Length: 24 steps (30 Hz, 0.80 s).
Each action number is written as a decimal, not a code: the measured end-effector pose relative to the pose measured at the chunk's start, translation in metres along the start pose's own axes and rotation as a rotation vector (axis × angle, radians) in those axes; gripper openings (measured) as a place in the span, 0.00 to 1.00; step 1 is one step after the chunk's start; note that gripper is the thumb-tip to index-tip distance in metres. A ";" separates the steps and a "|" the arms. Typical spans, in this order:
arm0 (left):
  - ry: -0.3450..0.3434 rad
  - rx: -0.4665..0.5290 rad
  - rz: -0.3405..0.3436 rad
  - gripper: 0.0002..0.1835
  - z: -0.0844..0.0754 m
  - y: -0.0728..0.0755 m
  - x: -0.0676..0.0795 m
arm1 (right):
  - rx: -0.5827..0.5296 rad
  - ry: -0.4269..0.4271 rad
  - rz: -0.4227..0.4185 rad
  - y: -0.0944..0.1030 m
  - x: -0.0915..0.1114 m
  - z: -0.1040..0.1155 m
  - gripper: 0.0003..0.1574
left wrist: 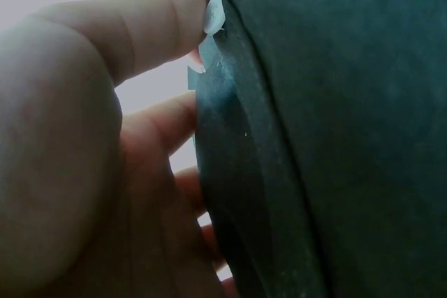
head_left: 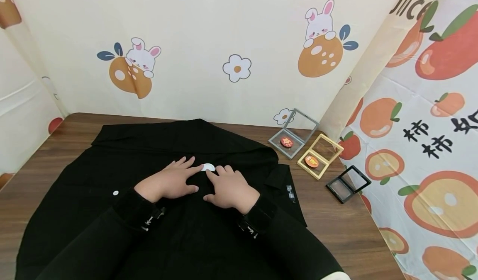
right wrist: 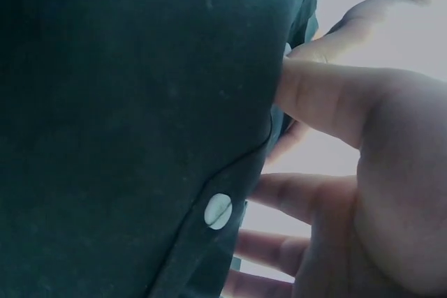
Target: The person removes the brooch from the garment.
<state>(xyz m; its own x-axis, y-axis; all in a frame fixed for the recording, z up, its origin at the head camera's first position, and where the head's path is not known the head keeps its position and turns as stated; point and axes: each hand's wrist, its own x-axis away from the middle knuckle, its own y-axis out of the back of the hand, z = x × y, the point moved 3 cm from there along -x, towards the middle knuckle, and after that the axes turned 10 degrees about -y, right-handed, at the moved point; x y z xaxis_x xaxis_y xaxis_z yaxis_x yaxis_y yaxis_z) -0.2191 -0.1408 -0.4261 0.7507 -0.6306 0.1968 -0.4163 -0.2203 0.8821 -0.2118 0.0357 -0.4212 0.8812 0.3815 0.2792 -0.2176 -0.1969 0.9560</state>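
Observation:
A black button-up garment (head_left: 220,247) lies spread over the table, with a white button (head_left: 115,193) at its left. My left hand (head_left: 173,180) rests on the cloth, palm down, its index fingertip at the left end of a white half-round piece (head_left: 208,167). At that piece's lower right edge is the index fingertip of my right hand (head_left: 233,191), also palm down with fingers spread. A white button (left wrist: 214,15) shows by the thumb tip in the left wrist view. Another white button (right wrist: 218,211) sits on the placket in the right wrist view.
To the right stand three open cases: a grey one (head_left: 277,141) holding a red badge (head_left: 286,142), a yellow one (head_left: 300,162) holding an orange badge (head_left: 311,161), and a black one (head_left: 340,190). Patterned cloth (head_left: 209,18) hangs behind the wooden table (head_left: 358,238).

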 end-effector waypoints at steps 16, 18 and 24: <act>0.000 0.012 0.011 0.38 0.002 0.002 -0.001 | 0.055 0.014 0.022 0.000 -0.005 -0.002 0.49; 0.002 0.005 0.013 0.38 0.002 0.002 -0.001 | 0.057 0.023 0.024 -0.001 -0.006 -0.003 0.49; 0.005 0.006 0.017 0.39 0.002 0.000 -0.003 | 0.054 0.039 0.030 -0.003 -0.006 -0.008 0.50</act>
<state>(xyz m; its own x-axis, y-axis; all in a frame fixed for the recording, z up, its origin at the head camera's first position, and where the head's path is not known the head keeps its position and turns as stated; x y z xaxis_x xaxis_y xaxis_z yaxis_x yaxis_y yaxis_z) -0.2221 -0.1408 -0.4277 0.7460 -0.6307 0.2136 -0.4318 -0.2140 0.8762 -0.2194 0.0412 -0.4252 0.8575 0.4091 0.3118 -0.2195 -0.2571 0.9411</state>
